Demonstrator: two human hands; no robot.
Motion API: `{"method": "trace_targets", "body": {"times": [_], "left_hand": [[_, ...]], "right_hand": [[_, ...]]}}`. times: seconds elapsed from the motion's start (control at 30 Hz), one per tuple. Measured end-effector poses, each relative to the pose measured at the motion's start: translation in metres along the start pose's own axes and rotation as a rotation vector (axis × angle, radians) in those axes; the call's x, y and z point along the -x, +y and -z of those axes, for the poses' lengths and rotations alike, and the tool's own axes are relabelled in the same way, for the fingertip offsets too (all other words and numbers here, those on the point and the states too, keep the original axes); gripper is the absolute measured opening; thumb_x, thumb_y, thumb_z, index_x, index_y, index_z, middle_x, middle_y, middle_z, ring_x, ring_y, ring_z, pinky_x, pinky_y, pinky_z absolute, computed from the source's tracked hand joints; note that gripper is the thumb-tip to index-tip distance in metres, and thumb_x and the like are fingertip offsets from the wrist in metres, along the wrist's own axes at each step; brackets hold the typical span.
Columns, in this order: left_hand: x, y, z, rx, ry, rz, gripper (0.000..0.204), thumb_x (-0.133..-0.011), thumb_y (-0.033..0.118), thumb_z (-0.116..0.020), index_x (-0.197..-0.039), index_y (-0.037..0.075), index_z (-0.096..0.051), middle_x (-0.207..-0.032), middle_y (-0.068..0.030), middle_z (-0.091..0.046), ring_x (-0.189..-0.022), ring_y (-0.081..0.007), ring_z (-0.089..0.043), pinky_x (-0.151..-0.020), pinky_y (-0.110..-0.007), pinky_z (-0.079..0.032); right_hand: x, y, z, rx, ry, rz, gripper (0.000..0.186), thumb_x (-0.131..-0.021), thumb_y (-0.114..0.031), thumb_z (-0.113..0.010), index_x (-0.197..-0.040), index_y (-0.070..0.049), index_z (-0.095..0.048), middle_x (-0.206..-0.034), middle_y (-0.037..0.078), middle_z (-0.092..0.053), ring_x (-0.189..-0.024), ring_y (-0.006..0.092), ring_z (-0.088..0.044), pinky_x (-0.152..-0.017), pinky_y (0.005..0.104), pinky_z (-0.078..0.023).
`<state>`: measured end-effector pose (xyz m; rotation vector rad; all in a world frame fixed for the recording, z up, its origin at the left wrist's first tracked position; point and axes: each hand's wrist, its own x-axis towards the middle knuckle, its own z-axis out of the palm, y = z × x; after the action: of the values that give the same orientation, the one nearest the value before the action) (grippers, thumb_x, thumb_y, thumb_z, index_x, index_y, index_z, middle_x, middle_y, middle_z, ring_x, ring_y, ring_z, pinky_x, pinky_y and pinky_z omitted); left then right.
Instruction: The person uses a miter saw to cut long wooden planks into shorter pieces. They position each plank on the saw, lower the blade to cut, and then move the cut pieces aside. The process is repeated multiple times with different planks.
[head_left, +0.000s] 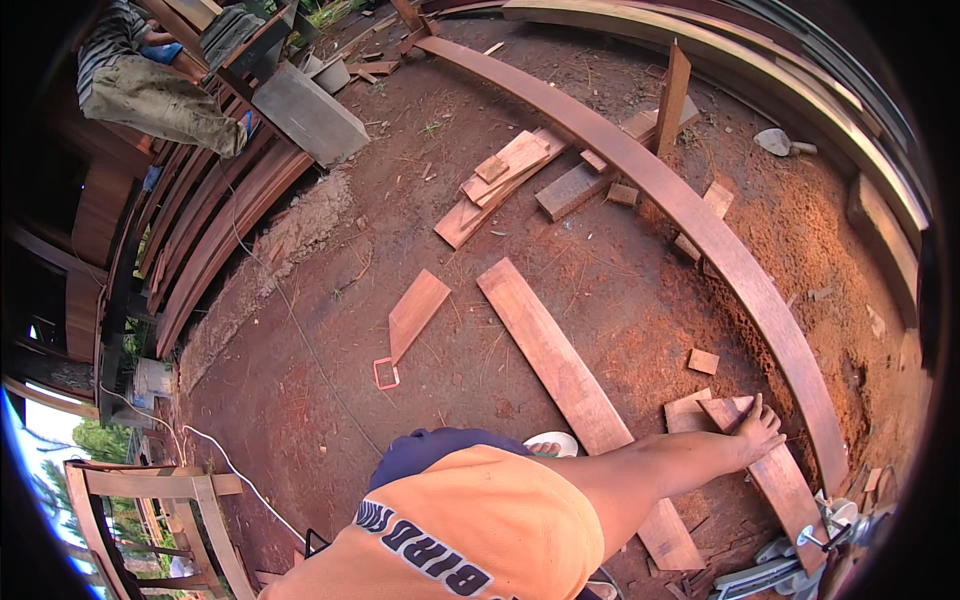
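My right arm reaches to the lower right, where my right hand (762, 436) holds a short reddish wooden board (785, 488). The fingers bend over its edge near the pointed upper end. A metal-and-grey tool (810, 545) lies partly in view by the board's lower end. Beneath my forearm passes a longer plank (550, 350), which lies on the ground. Beside my hand are a wooden offcut (687, 412) and a small block (703, 361). My left hand is not in view.
A long beam (680, 195) curves across the right side. Offcuts (515, 170) lie beyond the plank, and a trowel (783, 143) rests near sawdust (800, 240). A person (150, 90) sits at upper left beside stacked boards (225, 240). A cable (290, 310) crosses the ground.
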<state>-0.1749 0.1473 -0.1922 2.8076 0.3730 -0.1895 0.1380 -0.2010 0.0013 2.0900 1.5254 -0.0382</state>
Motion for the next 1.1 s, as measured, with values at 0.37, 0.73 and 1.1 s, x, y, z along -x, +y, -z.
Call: {"method": "trace_targets", "body": {"times": [0.37, 0.73, 1.1], "left_hand": [[0.104, -0.150, 0.046, 0.097, -0.234, -0.051, 0.110, -0.068, 0.019, -0.090, -0.161, 0.011, -0.032, -0.150, -0.0222, -0.046, -0.143, -0.0434, -0.041, -0.116, -0.075, -0.024], [0.258, -0.308, 0.116, -0.084, -0.168, -0.014, 0.067, -0.086, 0.012, -0.075, -0.149, 0.014, -0.052, -0.136, -0.0124, -0.058, -0.125, -0.0314, -0.058, -0.107, -0.042, -0.048], [0.438, -0.134, 0.000, 0.806, 0.550, 0.421, 0.023, -0.091, 0.007, -0.072, -0.113, 0.000, -0.070, -0.116, -0.0154, -0.067, -0.109, -0.0298, -0.066, -0.092, -0.040, -0.054]], "right_hand": [[-0.022, -0.056, 0.036, -0.599, 0.203, -0.330, 0.077, -0.093, -0.010, -0.070, -0.161, -0.009, -0.034, -0.159, 0.022, -0.042, -0.147, 0.0373, -0.042, -0.121, 0.0431, -0.032], [-0.022, -0.318, 0.109, -0.710, 0.287, -0.052, 0.056, -0.095, -0.005, -0.063, -0.149, -0.006, -0.050, -0.158, 0.019, -0.044, -0.148, 0.0387, -0.040, -0.122, 0.0503, -0.031], [0.077, -0.442, 0.028, -0.915, 0.133, -0.071, 0.050, -0.092, -0.002, -0.066, -0.141, -0.002, -0.056, -0.148, 0.023, -0.050, -0.138, 0.0431, -0.048, -0.114, 0.0512, -0.038]]}}
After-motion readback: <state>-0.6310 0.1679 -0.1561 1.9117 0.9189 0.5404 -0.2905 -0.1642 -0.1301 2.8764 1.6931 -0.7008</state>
